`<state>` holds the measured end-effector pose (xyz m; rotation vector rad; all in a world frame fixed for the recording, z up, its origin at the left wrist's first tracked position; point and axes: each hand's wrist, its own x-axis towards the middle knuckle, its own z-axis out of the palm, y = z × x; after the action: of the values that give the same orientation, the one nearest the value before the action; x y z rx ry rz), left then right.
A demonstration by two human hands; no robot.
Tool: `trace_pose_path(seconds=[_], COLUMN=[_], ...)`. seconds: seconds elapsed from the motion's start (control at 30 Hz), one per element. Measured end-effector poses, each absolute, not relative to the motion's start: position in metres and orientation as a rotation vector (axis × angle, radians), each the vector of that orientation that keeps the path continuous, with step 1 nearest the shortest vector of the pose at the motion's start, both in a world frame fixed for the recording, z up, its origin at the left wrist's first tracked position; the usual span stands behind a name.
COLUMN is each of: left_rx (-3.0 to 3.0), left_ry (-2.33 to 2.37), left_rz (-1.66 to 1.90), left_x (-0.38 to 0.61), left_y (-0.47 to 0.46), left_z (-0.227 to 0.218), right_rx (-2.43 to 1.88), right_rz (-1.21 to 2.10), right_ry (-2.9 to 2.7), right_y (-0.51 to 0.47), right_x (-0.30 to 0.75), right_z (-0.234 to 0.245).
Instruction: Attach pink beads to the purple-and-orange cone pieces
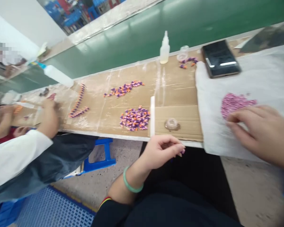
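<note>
Just off the table's front edge, my left hand (162, 152) pinches a small purple and pink piece (182, 151) between thumb and fingertips. On the right, my right hand (260, 132) is closed, thumb against fingers, over the white sheet (213, 132). Its fingertips reach the near edge of a heap of tiny pink pieces (234, 104); whatever they hold is too small to make out. Nearest to my left hand stands a small clear round dish (172, 124) on cardboard. Beyond it lies a dense pile of purple and orange pieces (135, 119).
A white strip (152, 116) lies beside the pile. Farther back are scattered purple and orange pieces (124, 89), a dropper bottle (165, 50), a clear lid (183, 53) and a dark boxy device (220, 58). A co-worker's arm (48, 118) rests leftward, above a blue stool (104, 154).
</note>
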<state>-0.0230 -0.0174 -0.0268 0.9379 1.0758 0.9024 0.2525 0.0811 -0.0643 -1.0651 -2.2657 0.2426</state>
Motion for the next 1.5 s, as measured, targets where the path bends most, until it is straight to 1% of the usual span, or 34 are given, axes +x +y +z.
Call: trace_pose_path(seconds=[0.07, 0.17, 0.27, 0.37, 0.57, 0.87, 1.0, 1.13, 1.33, 1.5], left_rx=[1.032, 1.208, 1.344, 1.438, 1.522, 1.383, 1.303, 1.253, 1.374, 1.455], left_ry=[1.094, 1.108, 1.059, 1.046, 1.053, 1.077, 1.070, 1.113, 1.226, 1.255], left_rz=[0.906, 0.944, 1.006, 1.043, 1.006, 0.920, 0.982, 1.049, 1.189, 1.177], left_x=[-0.021, -0.017, -0.011, -0.007, -0.003, -0.002, -0.006, -0.007, -0.006, -0.009], left_y=[-0.011, 0.000, 0.008, 0.010, 0.010, 0.001, -0.002, -0.005, -0.006, -0.008], left_z=[-0.022, -0.010, 0.003, 0.011, 0.012, 0.004, -0.003, -0.004, -0.003, 0.001], right_rx=[-0.914, -0.844, -0.783, -0.728, -0.744, -0.616, -0.570, -0.652, -0.725, -0.716], right_rz=[0.328, 0.521, 0.565, 0.564, 0.528, 0.261, 0.332, 0.396, 0.398, 0.389], right_ry=[-2.331, -2.343, -2.384, -2.432, -2.479, -2.572, -2.500, -2.380, -2.294, -2.278], right_y=[0.068, 0.055, 0.047, 0.042, 0.038, 0.036, 0.038, 0.034, 0.028, 0.029], right_x=[0.235, 0.208, 0.194, 0.191, 0.192, 0.182, 0.175, 0.168, 0.161, 0.159], right_z=[-0.038, -0.003, 0.020, 0.030, 0.028, 0.015, 0.009, 0.012, 0.015, 0.020])
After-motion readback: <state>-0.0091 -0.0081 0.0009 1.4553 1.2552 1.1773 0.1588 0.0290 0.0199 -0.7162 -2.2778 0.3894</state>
